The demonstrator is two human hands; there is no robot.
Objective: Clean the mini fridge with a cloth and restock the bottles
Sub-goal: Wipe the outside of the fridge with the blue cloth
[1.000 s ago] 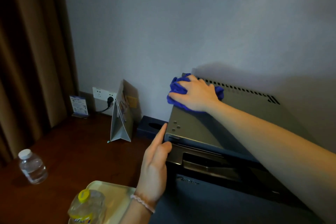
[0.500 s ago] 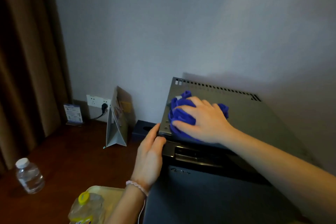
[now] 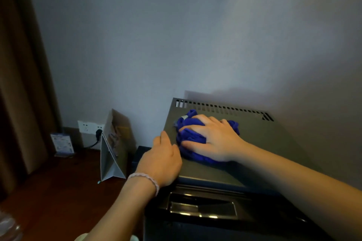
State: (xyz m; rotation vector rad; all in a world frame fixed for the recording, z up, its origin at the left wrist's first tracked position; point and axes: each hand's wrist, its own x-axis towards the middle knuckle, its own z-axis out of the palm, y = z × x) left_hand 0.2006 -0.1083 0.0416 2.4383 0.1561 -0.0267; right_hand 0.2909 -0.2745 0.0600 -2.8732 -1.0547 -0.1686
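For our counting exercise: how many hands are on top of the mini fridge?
2. The left hand rests at the front left corner of the mini fridge; the right hand presses the blue cloth.

bare forearms, pale beaded bracelet [image 3: 148, 179]

blue cloth [image 3: 193, 139], grey fridge top [image 3: 264, 143]

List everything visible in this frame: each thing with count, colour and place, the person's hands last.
mini fridge: 1, grey top, dark front, right
cloth: 1, blue, bunched on fridge top
folded card: 1, grey-white, on wooden table left of fridge
wall socket: 1, white, black plug in it
small sign: 1, blue-white, by curtain
left hand: rests on fridge's front-left corner, bracelet on wrist
right hand: presses on cloth
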